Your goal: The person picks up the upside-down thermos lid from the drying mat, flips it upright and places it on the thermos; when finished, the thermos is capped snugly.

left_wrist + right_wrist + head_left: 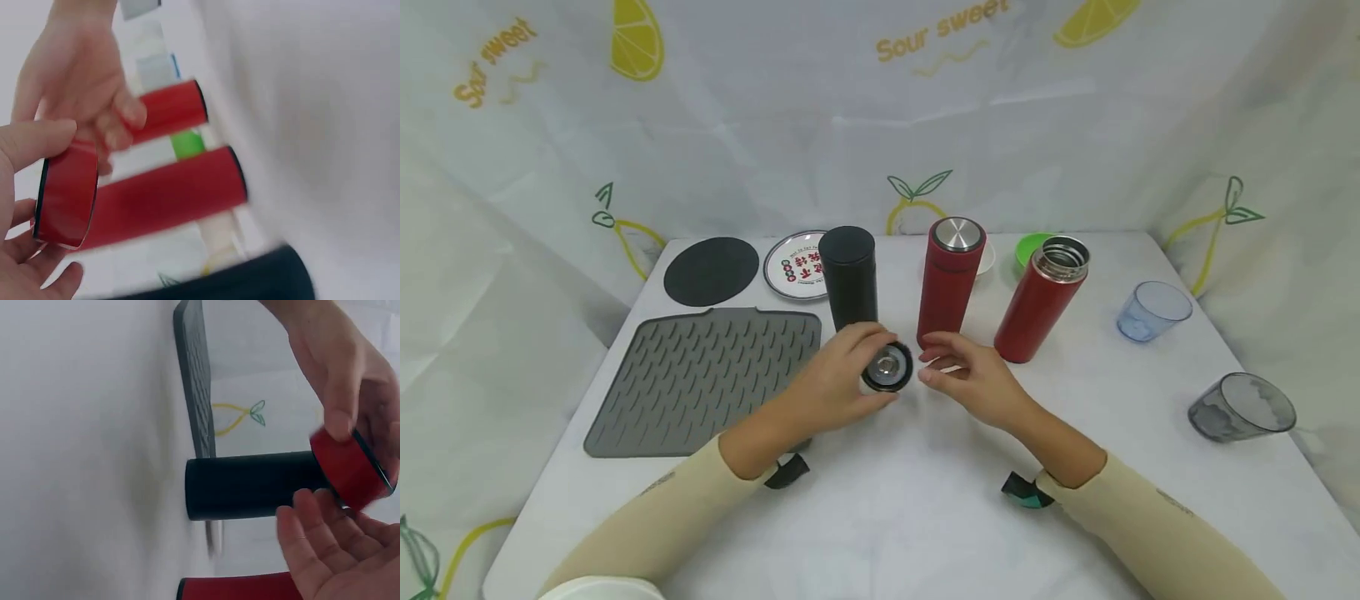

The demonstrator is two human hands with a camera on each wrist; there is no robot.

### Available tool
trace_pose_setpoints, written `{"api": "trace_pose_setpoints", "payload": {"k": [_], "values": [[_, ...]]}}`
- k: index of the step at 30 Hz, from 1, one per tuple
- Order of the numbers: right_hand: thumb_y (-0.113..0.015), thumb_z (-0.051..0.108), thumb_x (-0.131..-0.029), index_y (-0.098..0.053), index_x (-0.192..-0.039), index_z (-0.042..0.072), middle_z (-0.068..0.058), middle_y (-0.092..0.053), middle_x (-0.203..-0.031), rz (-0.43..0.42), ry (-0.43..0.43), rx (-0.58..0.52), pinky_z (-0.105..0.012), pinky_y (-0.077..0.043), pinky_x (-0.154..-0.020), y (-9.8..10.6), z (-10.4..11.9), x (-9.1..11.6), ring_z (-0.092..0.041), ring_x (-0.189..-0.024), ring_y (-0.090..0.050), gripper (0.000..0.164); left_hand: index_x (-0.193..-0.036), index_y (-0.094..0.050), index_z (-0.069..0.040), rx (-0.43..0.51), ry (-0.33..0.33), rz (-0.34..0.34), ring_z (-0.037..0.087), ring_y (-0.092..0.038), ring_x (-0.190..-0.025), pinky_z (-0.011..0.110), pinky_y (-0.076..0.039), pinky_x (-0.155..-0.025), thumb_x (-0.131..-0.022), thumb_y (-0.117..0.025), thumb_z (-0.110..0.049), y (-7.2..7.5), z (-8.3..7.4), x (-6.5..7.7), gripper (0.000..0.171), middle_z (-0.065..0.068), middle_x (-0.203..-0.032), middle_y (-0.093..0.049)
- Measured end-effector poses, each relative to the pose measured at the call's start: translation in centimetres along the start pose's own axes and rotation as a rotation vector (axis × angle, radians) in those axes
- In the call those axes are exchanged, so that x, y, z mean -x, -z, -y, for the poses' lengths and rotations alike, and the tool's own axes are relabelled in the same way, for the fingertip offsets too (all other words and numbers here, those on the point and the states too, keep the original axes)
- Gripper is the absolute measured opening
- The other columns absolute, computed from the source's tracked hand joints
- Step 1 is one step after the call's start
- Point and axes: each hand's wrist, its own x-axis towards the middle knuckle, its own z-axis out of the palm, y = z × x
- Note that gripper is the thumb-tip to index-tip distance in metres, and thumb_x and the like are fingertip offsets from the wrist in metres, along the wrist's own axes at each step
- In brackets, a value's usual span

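My left hand (827,383) pinches a red thermos lid (67,197) between thumb and fingers. In the head view the lid's round underside (887,367) faces up at the camera. To its right is my right hand (981,383), fingers relaxed and holding nothing. The right wrist view has those fingers (306,528) spread just below the red lid (350,465). Behind the hands stand a black thermos (850,279) and a red thermos (951,279) with a silver-topped lid. Further right, a red thermos (1041,304) without a lid shows its steel mouth.
On the left lie a grey ridged mat (707,383), a black round mat (711,271) and a printed round plate (790,267). A green dish (1032,247) sits behind the thermoses. At the right edge are a blue glass (1153,310) and a grey glass (1240,408).
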Motion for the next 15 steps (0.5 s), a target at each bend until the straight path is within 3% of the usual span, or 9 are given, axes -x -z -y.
{"api": "trace_pose_setpoints", "payload": {"k": [2, 4, 7, 9, 11, 13, 15], "values": [[-0.073, 0.033, -0.089, -0.054, -0.134, 0.008, -0.006, -0.064, -0.115, 0.02, -0.009, -0.014, -0.033, -0.054, -0.084, -0.3, 0.4, -0.3, -0.02, -0.1, -0.062, 0.054, -0.13, -0.054, -0.004, -0.025, -0.117, -0.05, 0.02, -0.049, -0.117, 0.03, -0.042, -0.1, -0.077, -0.083, -0.029, -0.8, -1.2, -1.4, 0.066, 0.008, -0.127, -0.052], [-0.076, 0.026, -0.087, -0.056, -0.13, 0.009, -0.004, -0.066, -0.11, -0.049, 0.06, 0.023, -0.032, -0.054, -0.082, -0.2, 0.7, -0.3, -0.018, -0.095, -0.063, 0.05, -0.134, -0.051, -0.003, 0.007, -0.119, -0.068, 0.021, -0.047, -0.12, 0.031, -0.041, -0.102, -0.077, -0.083, -0.035, -1.3, -2.0, -2.3, 0.072, 0.009, -0.13, -0.05], [-0.08, 0.013, -0.082, -0.06, -0.124, 0.009, -0.001, -0.068, -0.105, -0.21, 0.241, 0.158, -0.028, -0.055, -0.079, 0.5, 0.8, -0.1, -0.015, -0.089, -0.064, 0.046, -0.139, -0.047, -0.008, 0.2, 0.067, 0.016, 0.019, -0.048, -0.12, 0.034, -0.044, -0.098, -0.08, -0.076, -0.048, -1.4, -2.7, -3.2, 0.077, 0.002, -0.132, -0.05], [-0.081, 0.005, -0.078, -0.061, -0.121, 0.005, -0.004, -0.068, -0.105, -0.309, 0.4, 0.243, -0.025, -0.053, -0.081, 1.2, 0.7, -0.1, -0.018, -0.091, -0.065, 0.047, -0.139, -0.047, -0.011, 0.43, 0.246, 0.088, 0.018, -0.052, -0.117, 0.036, -0.048, -0.094, -0.082, -0.072, -0.052, -1.3, -2.9, -4.0, 0.075, -0.001, -0.129, -0.054], [-0.08, 0.012, -0.081, -0.063, -0.118, 0.002, -0.008, -0.068, -0.107, -0.383, 0.549, 0.314, -0.023, -0.05, -0.088, 1.8, 0.6, -0.1, -0.022, -0.094, -0.065, 0.041, -0.137, -0.049, -0.014, 0.637, 0.384, 0.133, 0.018, -0.057, -0.11, 0.035, -0.051, -0.09, -0.085, -0.071, -0.048, -1.2, -3.0, -5.0, 0.066, -0.003, -0.123, -0.058], [-0.075, 0.019, -0.087, -0.065, -0.112, -0.001, -0.013, -0.067, -0.107, -0.466, 0.702, 0.359, -0.023, -0.047, -0.093, 2.3, 0.6, -0.3, -0.027, -0.096, -0.064, 0.033, -0.136, -0.05, -0.012, 0.811, 0.436, 0.149, 0.019, -0.06, -0.107, 0.033, -0.052, -0.087, -0.086, -0.073, -0.038, -1.1, -3.1, -6.1, 0.061, 0.0, -0.119, -0.06], [-0.07, 0.027, -0.091, -0.065, -0.107, -0.001, -0.017, -0.065, -0.107, -0.576, 0.826, 0.38, -0.026, -0.045, -0.097, 3.1, 0.6, -0.6, -0.032, -0.099, -0.062, 0.033, -0.137, -0.05, -0.011, 0.918, 0.423, 0.133, 0.018, -0.061, -0.106, 0.03, -0.052, -0.087, -0.085, -0.077, -0.029, -1.1, -3.5, -7.4, 0.061, 0.001, -0.121, -0.06]]}}
